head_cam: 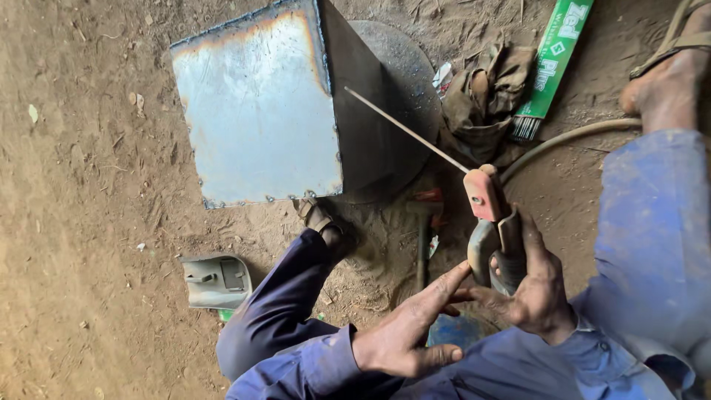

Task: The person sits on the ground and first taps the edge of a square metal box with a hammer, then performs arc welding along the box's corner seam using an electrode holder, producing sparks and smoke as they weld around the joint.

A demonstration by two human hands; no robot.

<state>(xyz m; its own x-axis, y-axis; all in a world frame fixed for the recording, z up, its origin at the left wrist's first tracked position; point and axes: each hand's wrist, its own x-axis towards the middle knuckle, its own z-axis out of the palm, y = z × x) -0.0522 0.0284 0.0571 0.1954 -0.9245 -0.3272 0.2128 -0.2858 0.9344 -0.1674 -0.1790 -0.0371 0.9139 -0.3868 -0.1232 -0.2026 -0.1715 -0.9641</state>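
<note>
My right hand [535, 292] grips the handle of a welding electrode holder [485, 196] with a red jaw. A thin welding rod [406, 132] is clamped in the jaw and points up-left, its tip near the right side wall of a steel sheet box [255, 111] standing on the dirt. My left hand [409, 330] holds nothing. Its fingers are spread and its index finger reaches toward the holder, close to the fingers of my right hand. A hose-like cable [566, 139] runs from the holder to the right.
A round metal disc [404, 70] lies under the box. A hammer [422, 233] lies on the dirt below it. A crumpled cloth [485, 96], a green packet of rods [552, 63] and a grey face shield [216, 280] lie nearby. Sandalled feet [320, 220] [666, 78] rest on the ground.
</note>
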